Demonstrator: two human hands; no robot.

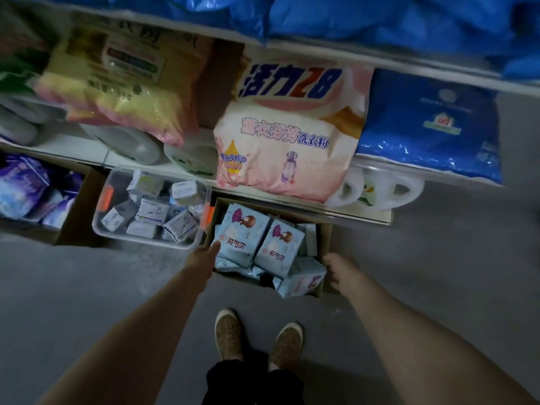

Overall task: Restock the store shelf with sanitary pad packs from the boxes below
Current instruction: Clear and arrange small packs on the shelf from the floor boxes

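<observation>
Grey concrete floor (87,287) runs beneath a white store shelf (377,219), seen from above by a person standing with both arms reaching down. On the floor under the shelf's lowest board sits an open cardboard box (325,229) packed with pale blue sanitary pad packs (242,229), two standing upright on top with printed faces toward the camera — easy to lift out. The left hand (204,257) reaches to the box's left edge, its fingers extended and touching the nearest pack, probably to take hold of it; no grip has closed yet. The right hand (340,271) hovers beside the box's right wall, fingers loosely curled and holding nothing, likely ready to steady the box or take a second pack. Left of the box a clear plastic bin (100,226) holds small white packets, and further left another carton (76,217) holds purple packs. Above, the shelf carries a pink detergent bag (280,159), a yellow bag (117,92) and a blue bag (423,127) — little open room shows on this level.
</observation>
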